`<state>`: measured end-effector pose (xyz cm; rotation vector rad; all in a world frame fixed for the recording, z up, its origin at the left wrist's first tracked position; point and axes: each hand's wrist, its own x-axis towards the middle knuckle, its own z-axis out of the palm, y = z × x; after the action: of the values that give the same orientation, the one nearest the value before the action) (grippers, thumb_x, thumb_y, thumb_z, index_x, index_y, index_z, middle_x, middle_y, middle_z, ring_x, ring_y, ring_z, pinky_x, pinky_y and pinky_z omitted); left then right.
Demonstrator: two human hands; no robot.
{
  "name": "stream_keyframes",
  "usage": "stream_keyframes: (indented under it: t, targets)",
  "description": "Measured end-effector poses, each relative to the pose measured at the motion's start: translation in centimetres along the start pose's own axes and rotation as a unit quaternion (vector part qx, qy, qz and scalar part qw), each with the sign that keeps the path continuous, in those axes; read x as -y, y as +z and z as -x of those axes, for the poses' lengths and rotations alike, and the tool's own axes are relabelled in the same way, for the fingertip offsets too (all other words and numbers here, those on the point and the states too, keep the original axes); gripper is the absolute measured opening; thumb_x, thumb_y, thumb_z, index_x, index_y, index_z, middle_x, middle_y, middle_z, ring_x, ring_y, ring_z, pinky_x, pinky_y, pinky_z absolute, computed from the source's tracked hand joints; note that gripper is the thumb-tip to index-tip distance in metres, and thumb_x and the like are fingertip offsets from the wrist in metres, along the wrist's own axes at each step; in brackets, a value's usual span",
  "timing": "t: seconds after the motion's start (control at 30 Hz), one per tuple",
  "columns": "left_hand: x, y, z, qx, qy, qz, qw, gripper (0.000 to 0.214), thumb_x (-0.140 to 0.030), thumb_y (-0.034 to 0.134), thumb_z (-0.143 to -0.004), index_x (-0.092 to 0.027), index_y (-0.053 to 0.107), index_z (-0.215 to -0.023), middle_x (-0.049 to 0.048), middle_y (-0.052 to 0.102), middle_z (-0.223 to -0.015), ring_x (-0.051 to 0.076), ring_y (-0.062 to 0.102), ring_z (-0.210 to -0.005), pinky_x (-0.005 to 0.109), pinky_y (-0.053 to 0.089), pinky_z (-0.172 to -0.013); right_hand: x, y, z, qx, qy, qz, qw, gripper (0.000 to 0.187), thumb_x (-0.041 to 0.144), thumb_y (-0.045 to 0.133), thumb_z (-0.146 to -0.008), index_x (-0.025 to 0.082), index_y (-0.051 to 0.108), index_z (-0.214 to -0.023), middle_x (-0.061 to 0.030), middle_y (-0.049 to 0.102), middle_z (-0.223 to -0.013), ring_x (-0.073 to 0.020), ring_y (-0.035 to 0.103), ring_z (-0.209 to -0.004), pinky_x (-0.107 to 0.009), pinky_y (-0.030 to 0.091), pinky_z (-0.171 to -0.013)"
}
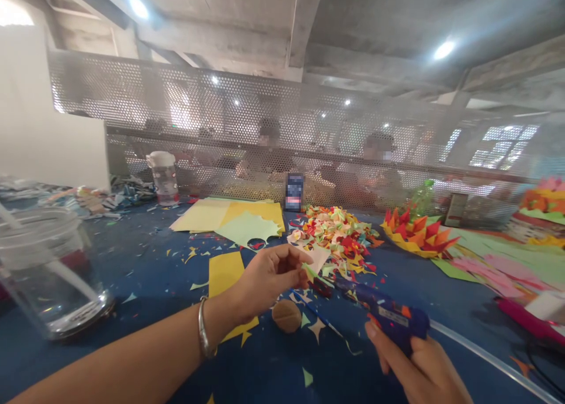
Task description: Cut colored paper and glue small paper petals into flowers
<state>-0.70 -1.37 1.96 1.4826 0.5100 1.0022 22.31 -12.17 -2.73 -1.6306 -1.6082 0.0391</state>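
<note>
A small pale green paper piece (310, 271) is pinched between the thumb and fingers of the left hand (278, 274), which is closed on it at the middle of the table (150, 298); from these fingertips all clock directions are taken. At 4 o'clock, a blue glue gun (388, 317) is gripped by the right hand (417, 366), its nozzle pointed back toward the paper piece; whether the 2 are touching cannot be told. A clear glue stick (485, 352) is seen running out of the gun's rear. Near 7 o'clock, just below the left hand, a round brown disc (286, 316) is laid flat. At 9 o'clock, a yellow sheet (226, 274) is partly covered by the left forearm, and farther out a clear cup (53, 280) is placed. At 10 o'clock, yellow and pale green sheets (251, 218) are spread in overlap. A phone (294, 192) is propped upright at 12 o'clock. Many coloured paper scraps (339, 233) are heaped between 1 and 2 o'clock, and between 2 and 3 o'clock a red, orange and yellow paper flower (419, 236) is set down.
</note>
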Motion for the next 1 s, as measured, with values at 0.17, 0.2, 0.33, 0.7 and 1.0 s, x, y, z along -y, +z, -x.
stream_keyframes:
  t: [0.17, 0.2, 0.33, 0.7, 1.0]
  targets:
    - [0.3, -0.4, -0.1, -0.049, -0.019, -0.061, 0.997, 0.015, -0.022, 0.065, -0.071, -0.016, 0.058, -0.084, -0.0024, 0.054, -0.063, 0.011, 0.053, -0.060, 0.026, 0.040, -0.061, -0.2, -1.5, -1.8, 0.110, 0.114, -0.073, 0.985, 0.053, 0.056, 0.048, -0.082, 0.021, 0.053, -0.043, -0.0006, 0.057, -0.043, -0.0155, 0.059, -0.048, -0.022, 0.048, -0.050]
    - [0.3, -0.5, -0.1, -0.056, -0.019, -0.073, 0.996, 0.013, -0.021, 0.063, -0.072, -0.016, 0.058, -0.082, -0.0028, 0.053, -0.062, 0.010, 0.051, -0.059, 0.026, 0.038, -0.059, -0.1, -1.8, -2.2, 0.129, 0.149, -0.106, 0.975, 0.052, 0.056, 0.048, -0.082, 0.020, 0.053, -0.044, -0.0003, 0.056, -0.042, -0.0148, 0.057, -0.045, -0.022, 0.047, -0.048]
    - [0.4, -0.7, -0.1, -0.072, -0.020, -0.071, 0.995, 0.010, -0.018, 0.058, -0.071, -0.017, 0.058, -0.080, -0.0032, 0.052, -0.061, 0.010, 0.047, -0.058, 0.025, 0.036, -0.058, -0.2, -2.7, -3.6, 0.185, 0.250, -0.166, 0.936, 0.041, 0.055, 0.053, -0.077, 0.018, 0.055, -0.059, 0.0028, 0.051, -0.042, -0.0132, 0.051, -0.038, -0.020, 0.038, -0.034]
    - [0.9, -0.7, -0.2, -0.098, -0.058, -0.067, 0.991, 0.015, -0.023, 0.061, -0.068, -0.017, 0.057, -0.081, -0.0019, 0.054, -0.063, 0.010, 0.047, -0.058, 0.025, 0.038, -0.058, 1.8, -3.6, -7.0, 0.171, 0.009, 0.199, 0.965, 0.034, 0.051, 0.050, -0.082, 0.022, 0.058, -0.067, 0.0010, 0.059, -0.051, -0.0160, 0.055, -0.047, -0.026, 0.033, -0.046]
    - [1.7, -1.2, -0.5, -0.102, -0.038, -0.114, 0.987, 0.016, -0.018, 0.056, -0.065, -0.017, 0.058, -0.081, -0.0033, 0.053, -0.058, 0.010, 0.047, -0.053, 0.025, 0.036, -0.054, 8.5, 2.8, -8.7, 0.168, -0.167, 0.066, 0.969, 0.019, 0.036, 0.056, -0.082, 0.020, 0.058, -0.073, -0.0014, 0.061, -0.065, -0.0132, 0.052, -0.053, -0.025, 0.034, -0.049]
